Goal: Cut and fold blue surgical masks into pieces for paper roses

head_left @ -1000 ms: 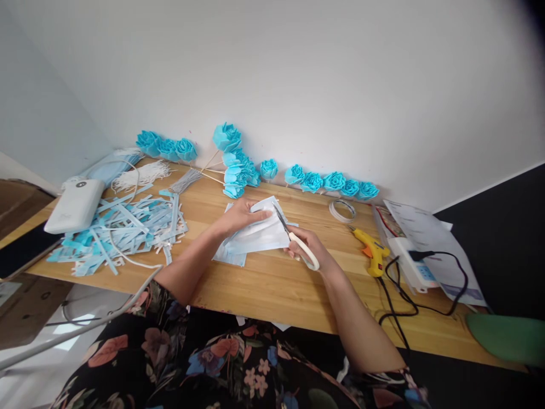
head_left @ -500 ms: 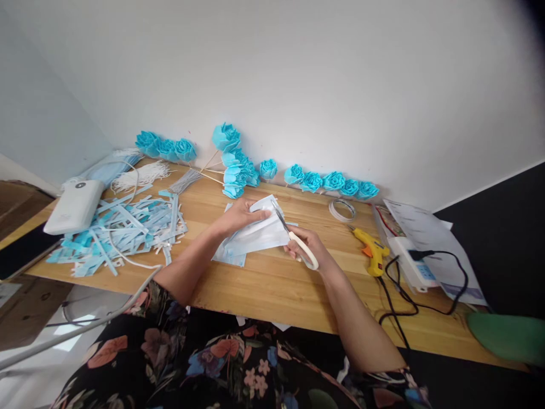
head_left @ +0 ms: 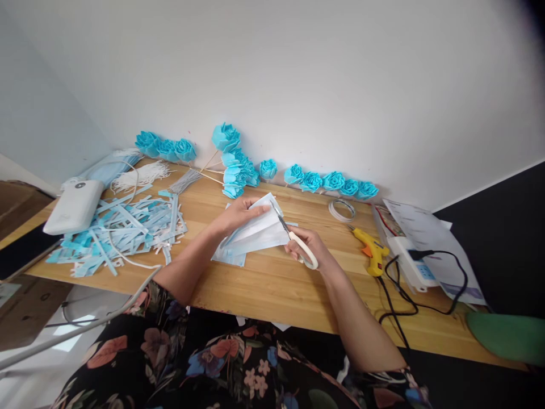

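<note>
My left hand pinches the upper part of a white and pale blue face mask and lifts its far edge off the wooden table. My right hand grips cream-handled scissors, whose blades run along the mask's right edge. More masks lie flat under the held one.
A heap of blue and white cut strips and a white box lie to the left. Blue fabric roses line the wall. A tape roll, yellow glue gun, black cable and papers sit to the right.
The scissors have crept a little further up the mask's right edge, and my left hand has raised the mask's far edge slightly.
</note>
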Motion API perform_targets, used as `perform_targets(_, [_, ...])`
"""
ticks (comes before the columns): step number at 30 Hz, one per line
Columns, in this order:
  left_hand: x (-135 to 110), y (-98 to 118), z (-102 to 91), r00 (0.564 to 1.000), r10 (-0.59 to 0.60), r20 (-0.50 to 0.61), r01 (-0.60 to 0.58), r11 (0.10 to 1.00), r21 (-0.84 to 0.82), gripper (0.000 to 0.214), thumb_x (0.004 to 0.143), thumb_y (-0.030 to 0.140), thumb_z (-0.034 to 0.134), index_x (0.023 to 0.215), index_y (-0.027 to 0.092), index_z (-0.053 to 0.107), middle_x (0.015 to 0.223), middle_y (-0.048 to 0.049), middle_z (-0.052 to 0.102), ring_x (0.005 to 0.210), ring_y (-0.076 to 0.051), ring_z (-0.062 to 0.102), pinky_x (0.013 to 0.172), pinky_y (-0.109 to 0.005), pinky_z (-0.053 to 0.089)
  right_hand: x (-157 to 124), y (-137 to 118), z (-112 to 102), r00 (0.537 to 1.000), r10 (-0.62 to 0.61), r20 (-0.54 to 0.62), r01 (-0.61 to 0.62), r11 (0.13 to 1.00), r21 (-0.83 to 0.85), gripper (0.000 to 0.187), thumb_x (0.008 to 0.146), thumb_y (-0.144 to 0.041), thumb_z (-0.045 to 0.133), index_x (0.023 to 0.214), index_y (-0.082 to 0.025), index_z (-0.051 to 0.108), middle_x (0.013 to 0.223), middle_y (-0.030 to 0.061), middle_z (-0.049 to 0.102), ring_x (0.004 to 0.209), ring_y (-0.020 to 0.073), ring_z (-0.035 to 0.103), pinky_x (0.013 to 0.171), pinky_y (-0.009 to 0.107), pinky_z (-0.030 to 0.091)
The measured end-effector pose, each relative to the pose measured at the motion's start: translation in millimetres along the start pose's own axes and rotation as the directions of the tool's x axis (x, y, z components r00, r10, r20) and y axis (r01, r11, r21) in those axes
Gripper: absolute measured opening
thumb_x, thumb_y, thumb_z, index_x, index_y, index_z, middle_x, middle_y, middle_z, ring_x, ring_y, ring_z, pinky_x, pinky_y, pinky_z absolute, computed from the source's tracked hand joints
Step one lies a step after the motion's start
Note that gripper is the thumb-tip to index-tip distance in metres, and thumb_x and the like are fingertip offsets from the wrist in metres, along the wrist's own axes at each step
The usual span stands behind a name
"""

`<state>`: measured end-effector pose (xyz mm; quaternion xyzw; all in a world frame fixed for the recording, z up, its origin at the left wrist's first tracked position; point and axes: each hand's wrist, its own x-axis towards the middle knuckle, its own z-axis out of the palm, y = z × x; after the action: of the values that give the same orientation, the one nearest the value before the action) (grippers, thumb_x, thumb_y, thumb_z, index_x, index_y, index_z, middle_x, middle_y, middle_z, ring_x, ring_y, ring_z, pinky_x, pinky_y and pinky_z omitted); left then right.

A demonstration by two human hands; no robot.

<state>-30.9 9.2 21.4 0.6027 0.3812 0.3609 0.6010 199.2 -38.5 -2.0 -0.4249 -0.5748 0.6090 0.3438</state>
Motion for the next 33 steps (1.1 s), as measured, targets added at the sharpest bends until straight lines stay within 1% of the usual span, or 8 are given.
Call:
perform_targets(3, [1, -2, -0.7, 1.000, -0.010, 0.003, 0.010, 1.000, -0.020, 0.045, 0.076, 0.056, 0.069, 0.086, 0.012, 0.066, 0.072, -0.0009, 0.061, 0.060, -0.010, 0.052, 0.054, -0.021, 0.038, 0, -2, 0, 1.000, -0.004, 0.012, 0.004, 1.000, -0.014, 0.061, 0.071, -0.042, 0.074, 0.123, -0.011, 0.066, 0.060, -0.0017, 0.057, 0.044, 0.0074, 0.044, 0.040, 0.021, 0.032])
perform_targets(9, [-2, 1, 0.9, 0.998, -0.051, 0.043, 0.051, 0.999, -0.013, 0.045, 0.074, 0.054, 0.071, 0.083, 0.010, 0.067, 0.069, -0.0015, 0.061, 0.056, -0.009, 0.049, 0.052, -0.021, 0.036, -1, -6, -2, 0.993, -0.052, 0.104, 0.057, 0.998, -0.041, 0.059, 0.071, -0.051, 0.075, 0.116, -0.012, 0.068, 0.067, 0.0008, 0.058, 0.053, 0.0095, 0.048, 0.048, 0.023, 0.038])
perform_targets(14, [-4, 3, 4.7, 0.995, -0.063, 0.076, 0.060, 0.998, 0.034, 0.046, 0.074, 0.054, 0.070, 0.084, 0.010, 0.069, 0.066, -0.0007, 0.059, 0.055, -0.009, 0.047, 0.050, -0.020, 0.032, 0, -3, -2, 0.992, -0.063, 0.106, 0.067, 0.997, -0.037, 0.064, 0.073, -0.055, 0.073, 0.120, -0.011, 0.065, 0.069, 0.0008, 0.057, 0.054, 0.0096, 0.048, 0.046, 0.023, 0.035])
perform_targets(18, [-4, 3, 6.0, 0.996, -0.055, 0.070, 0.052, 0.997, 0.049, 0.046, 0.074, 0.054, 0.070, 0.084, 0.010, 0.070, 0.067, -0.0009, 0.060, 0.056, -0.009, 0.047, 0.050, -0.020, 0.032, -1, -1, -2, 0.990, -0.087, 0.109, 0.094, 0.994, -0.055, 0.066, 0.076, -0.059, 0.070, 0.120, -0.011, 0.065, 0.068, 0.0008, 0.056, 0.053, 0.0094, 0.047, 0.045, 0.023, 0.035])
perform_targets(21, [-4, 2, 5.7, 0.997, -0.050, 0.067, 0.045, 0.997, 0.065, 0.046, 0.074, 0.055, 0.070, 0.083, 0.010, 0.070, 0.068, -0.0013, 0.059, 0.057, -0.009, 0.048, 0.050, -0.020, 0.033, -1, -2, -2, 0.992, -0.081, 0.100, 0.087, 0.995, -0.057, 0.068, 0.075, -0.062, 0.071, 0.119, -0.011, 0.066, 0.068, 0.0004, 0.056, 0.051, 0.0088, 0.047, 0.044, 0.023, 0.035])
perform_targets(29, [-3, 2, 5.0, 0.996, -0.026, 0.085, 0.021, 0.998, 0.058, 0.044, 0.075, 0.054, 0.069, 0.082, 0.010, 0.069, 0.070, -0.0010, 0.059, 0.059, -0.009, 0.048, 0.051, -0.020, 0.034, -1, 1, -2, 0.995, -0.051, 0.084, 0.054, 0.998, -0.042, 0.069, 0.074, -0.059, 0.072, 0.123, -0.011, 0.065, 0.065, -0.0003, 0.056, 0.048, 0.0077, 0.045, 0.041, 0.021, 0.034])
perform_targets(33, [-3, 2, 5.0, 0.996, -0.046, 0.080, 0.043, 0.998, 0.046, 0.044, 0.075, 0.053, 0.070, 0.084, 0.010, 0.070, 0.070, -0.0012, 0.060, 0.059, -0.010, 0.048, 0.052, -0.020, 0.034, 0, 5, -3, 0.996, -0.039, 0.079, 0.042, 0.998, -0.037, 0.070, 0.074, -0.060, 0.072, 0.124, -0.012, 0.065, 0.065, 0.0000, 0.057, 0.046, 0.0073, 0.046, 0.039, 0.020, 0.034])
